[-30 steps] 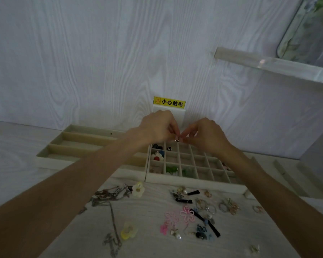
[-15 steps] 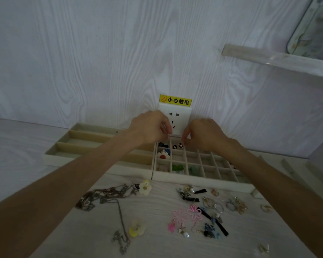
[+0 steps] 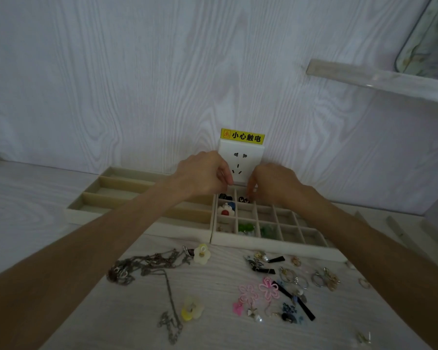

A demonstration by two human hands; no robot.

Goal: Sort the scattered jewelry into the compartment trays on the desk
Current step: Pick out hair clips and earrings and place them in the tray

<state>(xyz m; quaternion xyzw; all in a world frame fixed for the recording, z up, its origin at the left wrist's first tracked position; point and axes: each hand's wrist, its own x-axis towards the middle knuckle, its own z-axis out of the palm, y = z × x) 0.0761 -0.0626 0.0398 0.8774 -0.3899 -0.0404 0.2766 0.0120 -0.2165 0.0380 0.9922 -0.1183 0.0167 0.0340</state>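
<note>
Scattered jewelry [image 3: 271, 286] lies nearest, below both forearms; beyond it, over the back row of the grid tray [image 3: 276, 245], the right hand [image 3: 271, 183] lowers curled fingertips, seemingly pinching a small piece, while the left hand [image 3: 202, 173] hovers loosely curled, apparently empty.

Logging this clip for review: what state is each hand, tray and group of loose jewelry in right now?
Left hand: fingers curled over the grid tray's back edge; grip unclear.
Right hand: fingertips down at a back-row cell holding small dark pieces.
Grid tray: partly filled, most cells bare.
Long-slot tray: visible slots bare.
Chain necklaces: tangled, on the desk.
Pink flower earrings: unsorted, on the desk.
</note>
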